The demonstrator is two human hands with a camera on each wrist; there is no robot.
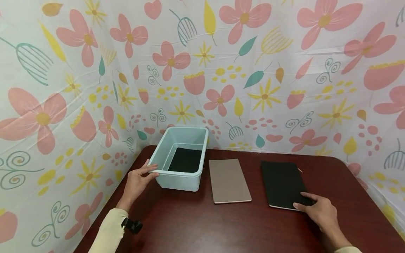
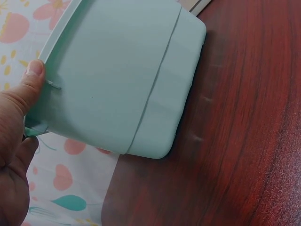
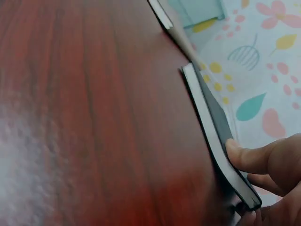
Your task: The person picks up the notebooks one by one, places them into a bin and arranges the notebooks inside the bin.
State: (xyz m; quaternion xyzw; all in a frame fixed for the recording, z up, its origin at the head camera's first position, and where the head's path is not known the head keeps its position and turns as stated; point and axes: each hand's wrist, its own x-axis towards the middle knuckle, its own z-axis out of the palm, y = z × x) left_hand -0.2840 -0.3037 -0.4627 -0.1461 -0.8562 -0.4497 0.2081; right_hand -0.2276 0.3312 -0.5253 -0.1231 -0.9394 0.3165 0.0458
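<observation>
My left hand (image 1: 136, 183) grips the near left corner of a pale blue-green plastic bin (image 1: 178, 182), thumb on the outer wall and fingers over the rim. Inside the bin lies a flat black item (image 1: 185, 160). At the right, my right hand (image 1: 322, 211) pinches the near right corner of a black notebook (image 1: 283, 182). In the right wrist view, the thumb presses on the cover of this black notebook (image 3: 214, 110), fingers reach under its edge, and the held corner bends. Between bin and black notebook lies a beige notebook (image 1: 229, 181).
All of this stands on a dark red-brown wooden table (image 1: 221, 228). A flower-printed cloth (image 1: 218, 70) hangs behind the table and along its left and right sides. The bin stands near the table's back left corner. A black band (image 1: 132, 225) is on the left wrist.
</observation>
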